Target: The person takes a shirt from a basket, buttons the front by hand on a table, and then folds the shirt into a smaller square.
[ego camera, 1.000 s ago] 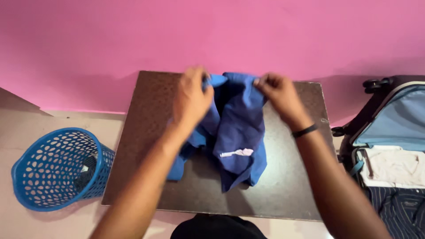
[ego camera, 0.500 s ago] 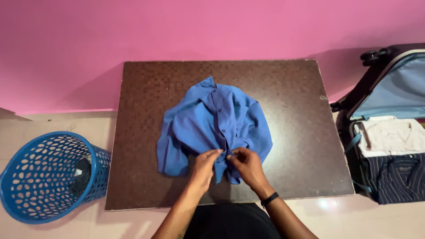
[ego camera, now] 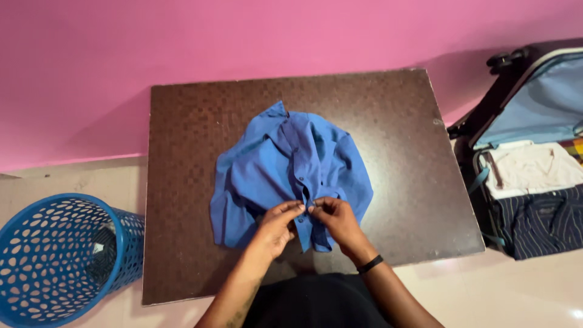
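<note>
Nearest the viewer, the left hand (ego camera: 274, 226) and the right hand (ego camera: 336, 222) meet at the lower front of a crumpled blue button-up cotton shirt (ego camera: 291, 173). The fingers of both are pinched narrow on the fabric edges along the button strip, tips almost touching each other. The right wrist wears a thin black band (ego camera: 370, 264).

The shirt lies bunched near the middle of the dark brown speckled table (ego camera: 401, 152), collar pointing far, one sleeve folded under on the left. Because the cloth is so rumpled, the two front edges could well be mismatched, so a button might go into the wrong hole or slip from the pinch. A pull toward the near edge could also drag the whole shirt off the table.

On the floor to the near left stands a blue perforated plastic basket (ego camera: 57, 258). To the right lies an open suitcase (ego camera: 534, 121) with folded clothes inside. A pink wall (ego camera: 243, 42) rises beyond.
</note>
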